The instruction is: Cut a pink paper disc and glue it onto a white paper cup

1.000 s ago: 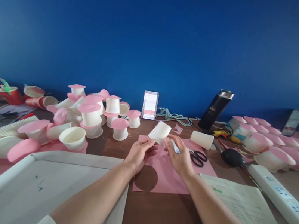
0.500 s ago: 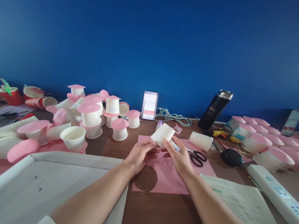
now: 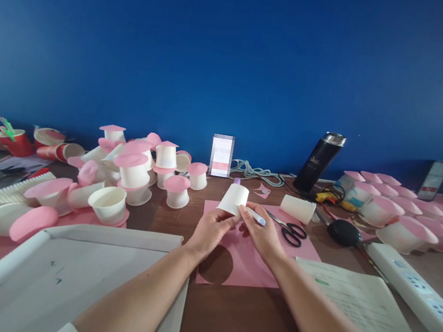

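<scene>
My left hand (image 3: 213,229) grips a white paper cup (image 3: 234,199) near its rim, the cup tilted with its base up. In my right hand (image 3: 259,232) is a slim white tube with a pale purple end (image 3: 256,216), like a marker or glue stick; its inner end is hidden by the fingers. That hand's fingertips also touch the cup's side. Just behind the cup, a purple cap-like piece (image 3: 237,181) shows. Under both hands lies pink paper (image 3: 256,267) with a round hole cut out. Black-handled scissors (image 3: 292,233) rest on it, near another white cup (image 3: 297,209) on its side.
Left, many white cups with pink discs (image 3: 178,190) crowd beside a white box lid (image 3: 112,272). More disc-topped cups (image 3: 406,232) stand right, past a black bottle (image 3: 318,162) and a black rubber bulb (image 3: 344,233). A power strip (image 3: 415,297) and a written sheet (image 3: 361,317) lie nearer.
The cup has turned more upright and shifted slightly left. My left hand has closed nearer its rim, and the right hand's tube has moved slightly left with it.
</scene>
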The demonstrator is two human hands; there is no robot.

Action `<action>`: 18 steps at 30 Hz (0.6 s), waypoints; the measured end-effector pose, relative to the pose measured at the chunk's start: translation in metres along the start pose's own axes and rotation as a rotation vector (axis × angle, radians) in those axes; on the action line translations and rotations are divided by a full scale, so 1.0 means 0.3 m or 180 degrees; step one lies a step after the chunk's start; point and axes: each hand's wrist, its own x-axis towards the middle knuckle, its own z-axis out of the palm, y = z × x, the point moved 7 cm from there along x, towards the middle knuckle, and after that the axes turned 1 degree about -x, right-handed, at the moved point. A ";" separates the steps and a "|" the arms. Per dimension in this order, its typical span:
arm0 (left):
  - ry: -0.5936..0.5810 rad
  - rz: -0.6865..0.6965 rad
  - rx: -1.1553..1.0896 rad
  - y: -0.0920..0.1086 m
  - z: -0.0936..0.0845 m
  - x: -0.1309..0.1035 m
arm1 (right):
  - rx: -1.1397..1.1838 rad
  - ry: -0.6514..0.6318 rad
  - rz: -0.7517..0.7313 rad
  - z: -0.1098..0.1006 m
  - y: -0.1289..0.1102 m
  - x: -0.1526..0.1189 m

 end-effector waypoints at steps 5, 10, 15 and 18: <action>0.0121 -0.0004 -0.0418 -0.009 -0.012 0.011 | -0.0548 0.0152 -0.0481 -0.017 -0.009 0.006; 0.0483 -0.0205 -0.1105 -0.053 -0.045 0.031 | -0.0768 0.0761 -0.1052 -0.075 -0.062 -0.014; 0.0612 -0.0288 -0.1323 -0.061 -0.053 0.029 | -0.0904 0.0641 -0.1977 -0.068 -0.175 -0.076; 0.0527 -0.0249 -0.1248 -0.057 -0.048 0.028 | -0.1198 0.0279 -0.2422 -0.022 -0.214 -0.110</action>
